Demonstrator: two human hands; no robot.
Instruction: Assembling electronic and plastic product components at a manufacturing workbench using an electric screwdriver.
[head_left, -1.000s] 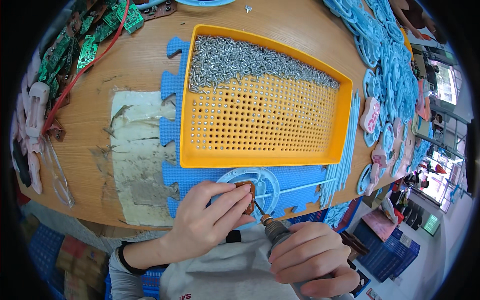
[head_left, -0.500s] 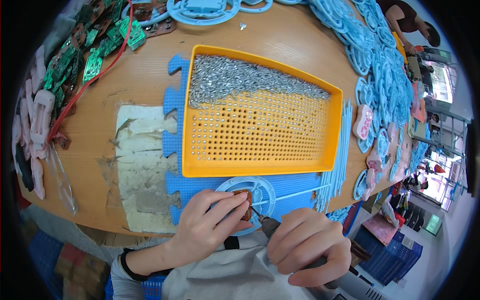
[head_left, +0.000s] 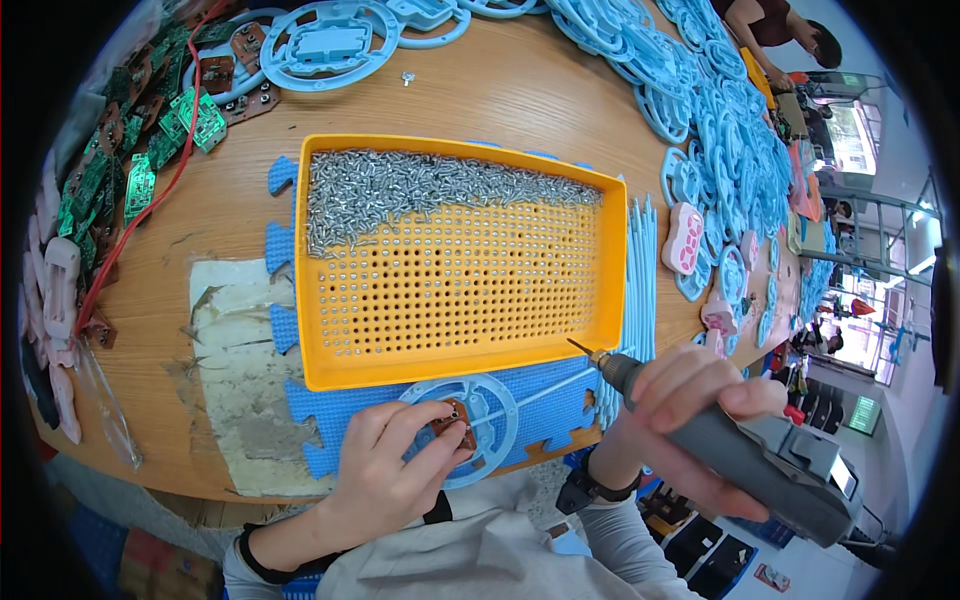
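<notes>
My left hand [head_left: 392, 468] pinches a small brown circuit board [head_left: 456, 421] onto the middle of a light blue plastic ring [head_left: 492, 398] that lies on a blue foam mat [head_left: 530, 392]. My right hand [head_left: 680, 420] grips a grey electric screwdriver [head_left: 770, 462]. Its bit tip [head_left: 576, 344] points up-left at the near right corner of the orange perforated tray [head_left: 322, 368]. Small silver screws [head_left: 400, 190] are heaped along the tray's far side and stand in many of its holes.
Green circuit boards [head_left: 150, 150] and a red wire lie at the far left. Many light blue plastic rings [head_left: 720, 110] are piled along the right of the wooden table, with pink and white parts [head_left: 684, 238] among them. A worn white sheet [head_left: 235, 390] lies left of the mat. Another person sits at far right.
My right hand has lifted the screwdriver off the brown board and swung it right, up to the tray's corner. The left hand stays on the board and ring.
</notes>
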